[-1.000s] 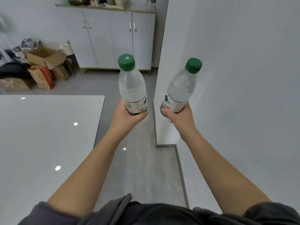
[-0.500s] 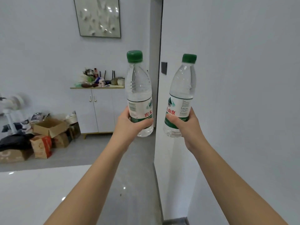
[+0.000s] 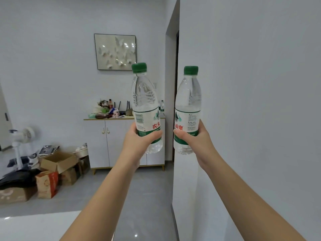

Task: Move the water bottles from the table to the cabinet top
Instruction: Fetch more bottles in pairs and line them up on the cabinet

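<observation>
Head view: my left hand (image 3: 139, 141) has its fingers clenched around the lower label of one water bottle (image 3: 145, 108), and my right hand (image 3: 196, 141) grips a second bottle (image 3: 188, 110) the same way. Both bottles stand upright, caps up, side by side but apart. The cabinet top (image 3: 97, 118) lies far ahead, left of the left-hand bottle and nearer that hand. The counter (image 3: 34, 226) sits near left.
</observation>
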`<state>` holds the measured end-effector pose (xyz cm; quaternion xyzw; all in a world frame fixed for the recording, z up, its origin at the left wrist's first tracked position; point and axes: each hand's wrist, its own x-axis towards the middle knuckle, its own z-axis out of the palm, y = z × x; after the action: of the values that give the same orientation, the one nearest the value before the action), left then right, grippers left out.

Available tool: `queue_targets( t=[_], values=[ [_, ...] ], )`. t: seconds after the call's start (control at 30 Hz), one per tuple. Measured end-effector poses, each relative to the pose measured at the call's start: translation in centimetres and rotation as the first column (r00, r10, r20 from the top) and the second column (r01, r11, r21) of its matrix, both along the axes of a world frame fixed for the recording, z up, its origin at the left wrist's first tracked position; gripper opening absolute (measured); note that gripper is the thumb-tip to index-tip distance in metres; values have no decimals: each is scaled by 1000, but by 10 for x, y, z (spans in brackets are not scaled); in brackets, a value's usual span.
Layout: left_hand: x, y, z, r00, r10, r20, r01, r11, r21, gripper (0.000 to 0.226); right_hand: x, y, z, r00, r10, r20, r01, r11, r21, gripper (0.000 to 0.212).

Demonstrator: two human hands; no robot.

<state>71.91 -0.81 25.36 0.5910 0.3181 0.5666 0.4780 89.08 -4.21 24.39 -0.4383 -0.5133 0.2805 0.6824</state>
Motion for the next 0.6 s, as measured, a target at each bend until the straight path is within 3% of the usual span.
queue_targets(
  t=[0.6],
  values=[
    [-18, 47, -1, 999, -1, 44, 3, 999, -38, 44, -14, 50, -7, 1000, -2, 10, 2, 997, -80, 53]
  ],
)
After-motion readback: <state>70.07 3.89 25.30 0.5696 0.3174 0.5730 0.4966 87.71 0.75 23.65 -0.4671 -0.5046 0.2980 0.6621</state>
